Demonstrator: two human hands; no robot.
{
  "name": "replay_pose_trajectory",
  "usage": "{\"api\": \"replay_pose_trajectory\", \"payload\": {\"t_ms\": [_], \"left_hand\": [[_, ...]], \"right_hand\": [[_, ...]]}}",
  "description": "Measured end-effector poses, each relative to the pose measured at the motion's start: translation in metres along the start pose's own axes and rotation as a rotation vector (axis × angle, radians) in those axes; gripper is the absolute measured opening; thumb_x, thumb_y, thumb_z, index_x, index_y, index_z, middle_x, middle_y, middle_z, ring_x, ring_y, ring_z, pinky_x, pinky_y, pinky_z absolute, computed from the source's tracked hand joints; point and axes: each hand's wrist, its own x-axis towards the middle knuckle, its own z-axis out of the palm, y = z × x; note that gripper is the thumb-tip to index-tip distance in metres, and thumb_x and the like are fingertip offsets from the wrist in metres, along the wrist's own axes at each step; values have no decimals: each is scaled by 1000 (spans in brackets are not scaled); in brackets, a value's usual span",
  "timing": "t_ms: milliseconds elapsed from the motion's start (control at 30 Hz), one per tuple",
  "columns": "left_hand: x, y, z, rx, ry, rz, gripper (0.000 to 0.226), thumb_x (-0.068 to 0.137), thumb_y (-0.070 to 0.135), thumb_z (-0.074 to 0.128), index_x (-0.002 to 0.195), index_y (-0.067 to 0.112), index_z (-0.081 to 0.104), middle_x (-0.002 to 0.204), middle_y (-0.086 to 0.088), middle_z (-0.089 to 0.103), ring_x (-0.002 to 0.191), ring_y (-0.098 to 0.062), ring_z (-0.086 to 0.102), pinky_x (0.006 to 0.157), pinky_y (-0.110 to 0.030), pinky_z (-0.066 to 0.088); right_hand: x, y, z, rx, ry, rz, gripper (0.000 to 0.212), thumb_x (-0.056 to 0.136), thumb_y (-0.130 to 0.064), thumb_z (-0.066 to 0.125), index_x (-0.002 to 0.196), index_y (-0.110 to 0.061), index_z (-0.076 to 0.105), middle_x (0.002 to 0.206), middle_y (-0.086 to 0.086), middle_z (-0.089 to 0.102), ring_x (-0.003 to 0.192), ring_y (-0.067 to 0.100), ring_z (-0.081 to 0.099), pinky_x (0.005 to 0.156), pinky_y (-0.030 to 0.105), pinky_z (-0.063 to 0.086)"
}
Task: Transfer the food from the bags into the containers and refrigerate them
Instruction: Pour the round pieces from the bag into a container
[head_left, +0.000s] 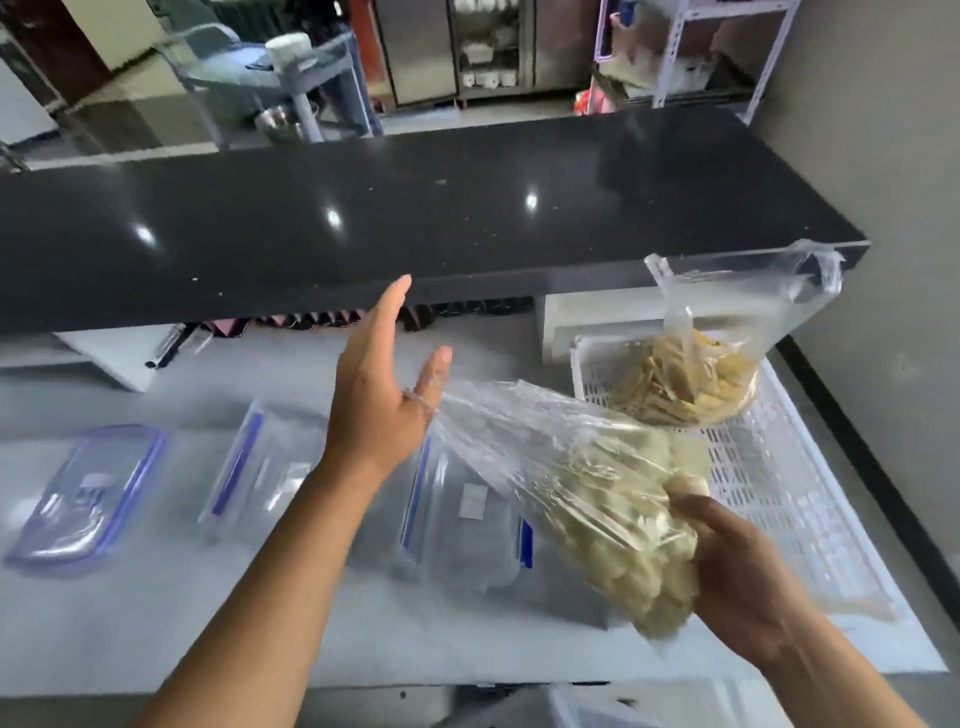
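Note:
My right hand (737, 571) grips the lower end of a clear plastic bag (587, 493) full of pale food pieces, held tilted above the grey worktop. The bag's gathered mouth meets the crook of the thumb of my left hand (379, 395), whose fingers are stretched out straight. Below the bag stands a clear container with blue clips (467, 514). A second clear container (260, 467) stands left of it, and a blue-rimmed lid (83, 499) lies further left. A second bag of yellowish food (680, 384) sits in a white perforated tray (779, 483) on the right.
A glossy black counter shelf (415, 218) overhangs the back of the grey worktop (156, 613). A wall runs along the right side. Beyond the counter are metal racks and a steel cabinet.

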Motion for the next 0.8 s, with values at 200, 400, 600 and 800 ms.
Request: {"api": "replay_pose_trajectory", "payload": {"t_ms": [200, 400, 600, 800], "left_hand": [[-24, -80, 28, 102, -285, -170, 79, 84, 56, 47, 151, 13, 37, 156, -11, 39, 146, -25, 33, 119, -41, 29], [-39, -115, 53, 171, -426, -186, 72, 92, 50, 53, 153, 16, 34, 160, -10, 33, 149, -25, 27, 121, -39, 23], [-36, -122, 54, 195, -414, -198, 71, 94, 47, 55, 154, 20, 30, 162, -10, 26, 151, -26, 20, 122, -43, 20], [-40, -126, 54, 311, -453, -172, 78, 88, 64, 31, 157, 28, 21, 166, -6, 12, 153, -29, 8, 123, -48, 9]], "right_hand": [[2, 6, 13, -173, 230, -158, 18, 88, -6, 56, 103, 3, 63, 59, 13, 67, 43, 20, 63, 38, 23, 48], [5, 10, 16, -284, 420, -218, 43, 72, -8, 73, 111, 6, 64, 98, 27, 73, 77, 39, 72, 68, 45, 61], [8, 8, 24, -300, 441, -210, 42, 67, -9, 73, 105, 6, 65, 93, 26, 74, 70, 35, 73, 58, 40, 62], [12, 1, 25, -346, 448, -216, 30, 72, -5, 72, 99, 4, 66, 89, 24, 72, 64, 31, 71, 55, 37, 61]]}}
